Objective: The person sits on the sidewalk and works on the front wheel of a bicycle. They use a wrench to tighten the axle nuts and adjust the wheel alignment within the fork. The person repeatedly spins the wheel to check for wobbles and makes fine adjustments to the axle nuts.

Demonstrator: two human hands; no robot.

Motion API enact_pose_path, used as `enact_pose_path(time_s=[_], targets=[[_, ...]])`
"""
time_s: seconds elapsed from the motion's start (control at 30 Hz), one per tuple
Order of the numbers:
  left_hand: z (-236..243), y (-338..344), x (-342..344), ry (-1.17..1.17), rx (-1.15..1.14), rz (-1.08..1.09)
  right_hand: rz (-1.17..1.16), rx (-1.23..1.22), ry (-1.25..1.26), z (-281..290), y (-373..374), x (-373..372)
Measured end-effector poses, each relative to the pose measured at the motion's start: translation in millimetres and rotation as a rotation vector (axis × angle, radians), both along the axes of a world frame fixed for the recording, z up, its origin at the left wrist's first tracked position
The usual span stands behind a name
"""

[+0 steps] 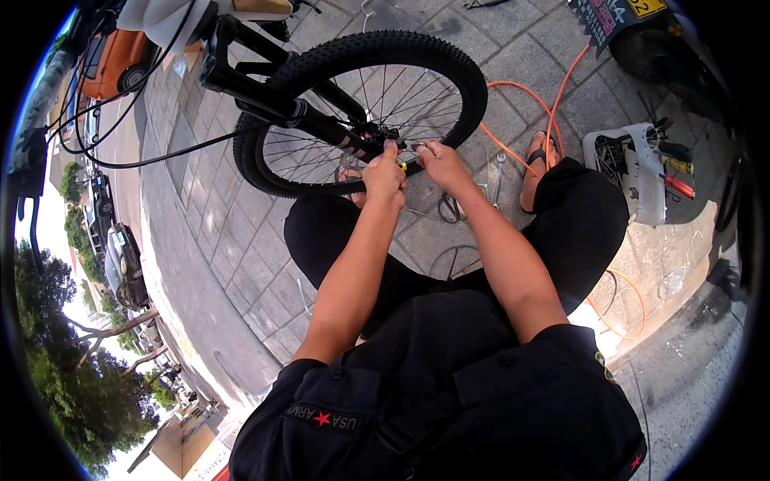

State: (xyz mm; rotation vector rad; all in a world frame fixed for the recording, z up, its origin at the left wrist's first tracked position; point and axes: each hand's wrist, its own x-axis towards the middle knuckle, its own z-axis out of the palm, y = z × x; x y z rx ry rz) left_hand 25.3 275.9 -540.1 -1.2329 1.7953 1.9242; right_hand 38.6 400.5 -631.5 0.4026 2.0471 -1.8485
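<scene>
A bicycle front wheel with a knobby tyre and a black suspension fork stands in front of me. My left hand is closed at the lower fork, thumb raised against the dark hub and brake parts; what its fingers grip is hidden. A small yellow piece shows beside it. Just to the right, my right hand pinches a small dark item too small to name, close to those parts. A spanner lies on the pavers below the right hand.
An orange hose loops over the pavers. At right sit a white tray of tools and a dark object with signage. My sandalled feet flank the wheel. Hanging cables, parked cars and trees are on the left.
</scene>
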Motion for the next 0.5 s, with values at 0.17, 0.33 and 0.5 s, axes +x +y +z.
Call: enact_pose_path(time_s=[0.17,0.33,0.5], targets=[[0,-1,1,0.006,-0.004,-0.024,0.010,-0.143,-0.031,-3,-6,6],[2,0,1,-0.007,0.021,-0.015,-0.083,-0.509,-0.257,0,-17,4],[1,-2,0,-0.006,0.033,-0.014,-0.087,-0.612,-0.230,-3,-22,1]])
